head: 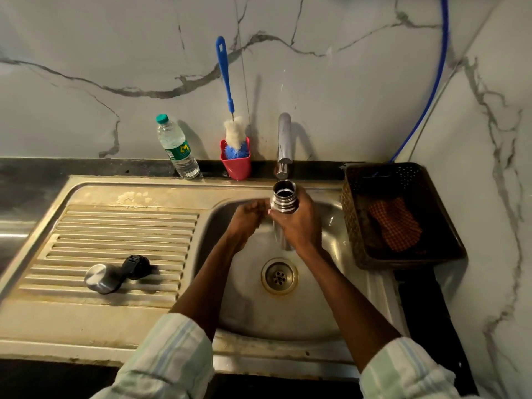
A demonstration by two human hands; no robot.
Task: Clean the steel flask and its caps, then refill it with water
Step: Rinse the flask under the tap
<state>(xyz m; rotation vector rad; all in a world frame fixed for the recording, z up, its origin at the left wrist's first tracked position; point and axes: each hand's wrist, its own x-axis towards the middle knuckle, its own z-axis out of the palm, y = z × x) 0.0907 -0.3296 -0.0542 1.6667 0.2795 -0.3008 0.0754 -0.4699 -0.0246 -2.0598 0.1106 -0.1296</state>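
- The right hand point(299, 226) is gripping the steel flask point(283, 200) just below its threaded neck, fingers wrapped round the body, holding it upright over the sink point(331, 312) with the open mouth directly under the tap point(284, 145). Judgement: this position is serving to take water in, either for rinsing or filling.
- The left hand point(248, 217) is sitting just beside the flask at its left side, fingers curled; whether it is touching the flask or holding anything cannot be told.
- Whether water is running is unclear; a pale streak below the flask is hinting at overflow.
- The two caps, one steel cap point(100, 278) and one black cap point(136, 266), are lying on the ribbed draining board point(123, 226), well apart from the flask, likely set aside to keep both hands free.
- The bottle brush point(230, 110) is standing head-down in a red cup point(236, 165) behind the sink, next to a plastic bottle point(177, 148).
- A basket point(403, 254) holding a checked cloth point(394, 223) is resting at the sink's right.
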